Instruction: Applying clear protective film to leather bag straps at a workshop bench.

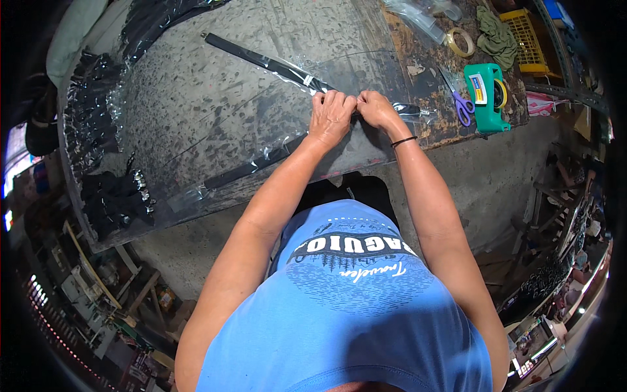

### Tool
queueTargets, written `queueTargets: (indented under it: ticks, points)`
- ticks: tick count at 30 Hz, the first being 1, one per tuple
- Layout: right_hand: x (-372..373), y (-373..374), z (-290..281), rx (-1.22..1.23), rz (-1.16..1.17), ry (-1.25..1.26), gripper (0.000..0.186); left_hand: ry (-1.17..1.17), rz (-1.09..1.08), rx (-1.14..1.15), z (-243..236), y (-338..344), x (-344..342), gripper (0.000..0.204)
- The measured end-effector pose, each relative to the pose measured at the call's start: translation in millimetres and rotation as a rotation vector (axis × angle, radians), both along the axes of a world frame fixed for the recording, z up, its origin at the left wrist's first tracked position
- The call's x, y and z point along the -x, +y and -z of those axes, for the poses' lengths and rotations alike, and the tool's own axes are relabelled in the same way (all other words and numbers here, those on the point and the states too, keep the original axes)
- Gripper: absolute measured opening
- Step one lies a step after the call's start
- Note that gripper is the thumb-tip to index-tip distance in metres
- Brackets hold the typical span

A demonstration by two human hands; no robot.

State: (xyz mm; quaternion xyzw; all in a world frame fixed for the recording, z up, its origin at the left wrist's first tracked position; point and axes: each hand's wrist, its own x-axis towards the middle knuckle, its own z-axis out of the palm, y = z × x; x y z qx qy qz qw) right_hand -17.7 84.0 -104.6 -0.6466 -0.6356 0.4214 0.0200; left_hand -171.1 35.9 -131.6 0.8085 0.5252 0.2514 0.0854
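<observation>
My left hand [332, 119] and my right hand [377, 110] meet near the table's front edge, fingers bent and pinched close together. What their fingertips hold is hidden from above. A long black belt-like strip [255, 59] in clear plastic, with a white piece around it, runs from the far left to my left fingers. A second black strip in clear plastic [245, 171] lies along the front edge and passes beneath my left wrist. A black end in clear plastic [406, 109] shows beyond my right hand.
On the worn table [196, 98], black plastic-wrapped bundles [98, 98] line the left side. To the right are purple-handled scissors [462, 108], a green tape dispenser [482, 98], a tape roll [460, 42], a dark green cloth [496, 39] and a yellow crate [524, 42].
</observation>
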Motion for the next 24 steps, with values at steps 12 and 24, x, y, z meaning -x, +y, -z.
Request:
queueTargets:
  ticks: [12,24]
  points:
    - [-12,-24,1,-0.306,0.070,0.178,0.019,-0.002,0.075,-0.002,1,7,8,0.015]
    - [-7,-38,7,-0.696,-0.196,0.054,0.010,-0.113,0.138,-0.005,2,13,11,0.012]
